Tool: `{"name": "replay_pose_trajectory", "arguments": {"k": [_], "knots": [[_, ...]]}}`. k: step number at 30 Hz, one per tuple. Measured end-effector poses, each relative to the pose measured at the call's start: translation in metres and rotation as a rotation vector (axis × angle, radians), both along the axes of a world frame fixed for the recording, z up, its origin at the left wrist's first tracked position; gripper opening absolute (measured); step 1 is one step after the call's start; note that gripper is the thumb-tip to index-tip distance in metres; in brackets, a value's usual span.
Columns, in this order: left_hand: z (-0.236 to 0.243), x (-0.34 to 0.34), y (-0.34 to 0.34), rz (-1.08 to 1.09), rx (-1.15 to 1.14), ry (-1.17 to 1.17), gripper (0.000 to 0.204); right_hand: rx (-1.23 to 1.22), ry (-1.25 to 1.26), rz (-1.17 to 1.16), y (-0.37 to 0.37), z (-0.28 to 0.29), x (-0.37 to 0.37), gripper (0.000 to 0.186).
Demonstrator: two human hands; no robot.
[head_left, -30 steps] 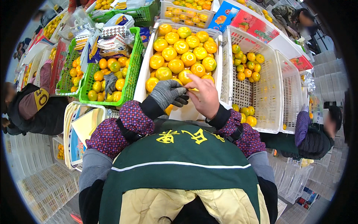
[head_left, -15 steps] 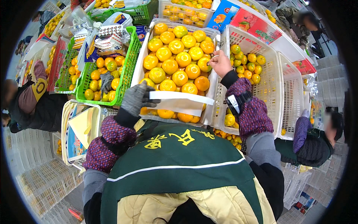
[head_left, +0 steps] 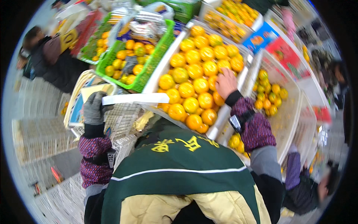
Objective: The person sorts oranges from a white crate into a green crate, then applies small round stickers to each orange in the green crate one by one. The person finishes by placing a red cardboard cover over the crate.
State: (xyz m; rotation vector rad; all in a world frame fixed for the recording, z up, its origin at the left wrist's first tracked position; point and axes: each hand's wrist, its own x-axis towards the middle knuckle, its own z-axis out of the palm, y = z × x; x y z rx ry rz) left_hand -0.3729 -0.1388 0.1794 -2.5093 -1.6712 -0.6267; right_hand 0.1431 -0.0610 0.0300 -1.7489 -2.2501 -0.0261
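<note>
White strip (head_left: 136,98): left of centre, just drawn leftward off the near oranges (head_left: 191,105), leaving them exposed.
Left hand (head_left: 94,109): grey-gloved, pinching the strip's end.
Right hand (head_left: 226,84): bare, fingers bent at oranges, grip unclear.
Crate (head_left: 164,65): white, centre.

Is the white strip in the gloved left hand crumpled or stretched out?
Stretched out: the white strip runs as one nearly straight band from the left hand toward the citrus fruits, with no crumpling visible.
</note>
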Motion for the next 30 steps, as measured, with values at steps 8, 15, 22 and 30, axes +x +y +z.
{"name": "replay_pose_trajectory", "arguments": {"k": [8,15,22,30], "knots": [[-0.013,-0.039,0.066,0.386,-0.357,-1.324,0.020,-0.138,0.345,0.011,0.012,0.101,-0.036,0.027],[-0.077,-0.068,0.184,0.283,-0.395,-1.213,0.015,-0.689,1.005,1.266,-0.001,0.305,-0.190,0.025],[-0.141,-0.073,0.245,0.149,-0.624,-1.231,0.043,-0.907,1.149,1.346,0.094,0.307,-0.288,0.025],[-0.145,-0.100,0.209,-0.010,-0.733,-1.220,0.039,-0.191,0.413,-0.180,0.384,0.071,-0.285,0.044]]}}
